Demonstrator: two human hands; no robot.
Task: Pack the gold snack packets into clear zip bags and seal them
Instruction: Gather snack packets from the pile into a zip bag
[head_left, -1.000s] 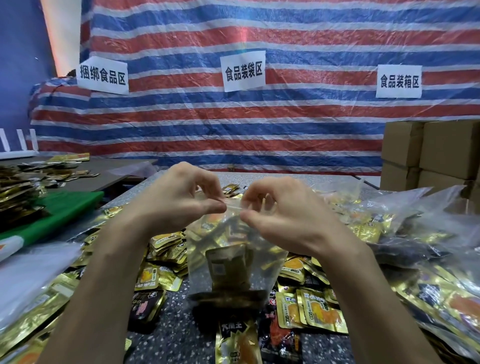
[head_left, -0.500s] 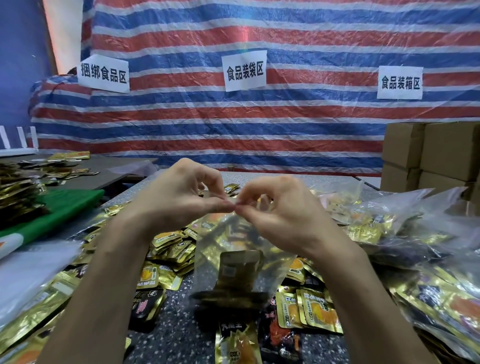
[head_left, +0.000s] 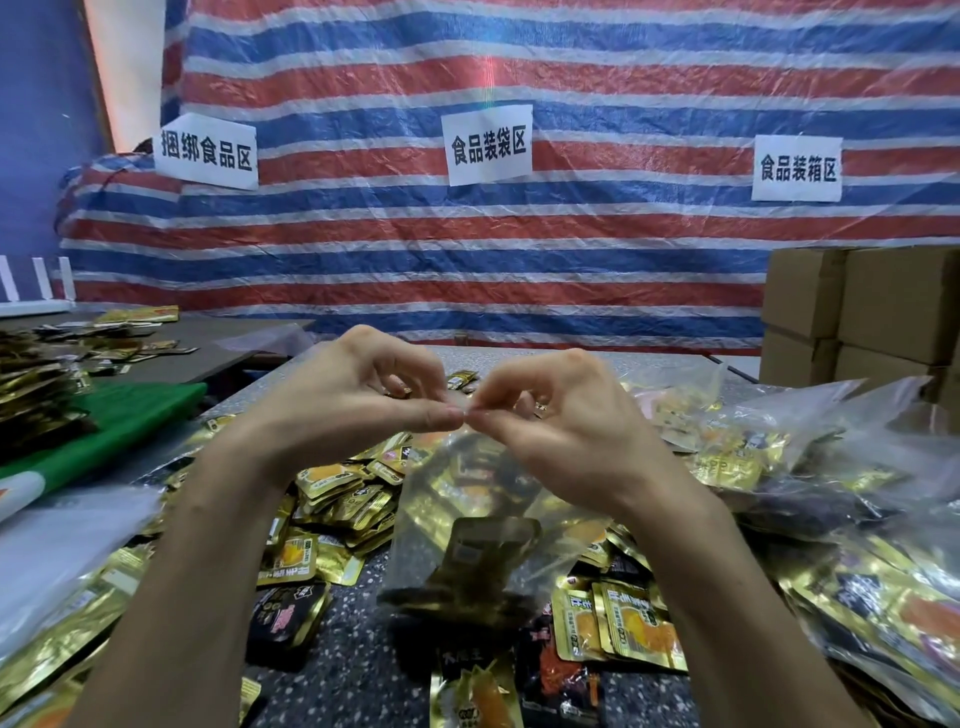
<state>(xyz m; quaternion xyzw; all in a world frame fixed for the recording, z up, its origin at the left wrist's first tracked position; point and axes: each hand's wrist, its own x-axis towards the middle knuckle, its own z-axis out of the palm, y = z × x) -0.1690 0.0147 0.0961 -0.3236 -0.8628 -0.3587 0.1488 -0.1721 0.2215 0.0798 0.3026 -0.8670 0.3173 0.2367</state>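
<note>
A clear zip bag (head_left: 467, 530) hangs in front of me above the table, with gold snack packets (head_left: 485, 564) sagging at its bottom. My left hand (head_left: 353, 400) and my right hand (head_left: 561, 415) meet at the bag's top edge, thumbs and fingertips pinching the zip strip close together at its middle. Loose gold snack packets (head_left: 332, 509) lie scattered on the speckled table (head_left: 358, 670) below and around the bag.
Filled clear bags (head_left: 810, 467) pile up at the right, with cardboard boxes (head_left: 857, 317) behind them. A green board (head_left: 109, 436) and stacked packets sit at the left, clear plastic sheets (head_left: 57, 545) at the near left. A striped tarp with paper signs hangs behind.
My hands have slid together along the bag's top edge, from a small gap apart to fingertips nearly touching at its middle. The bag hangs in the same place.
</note>
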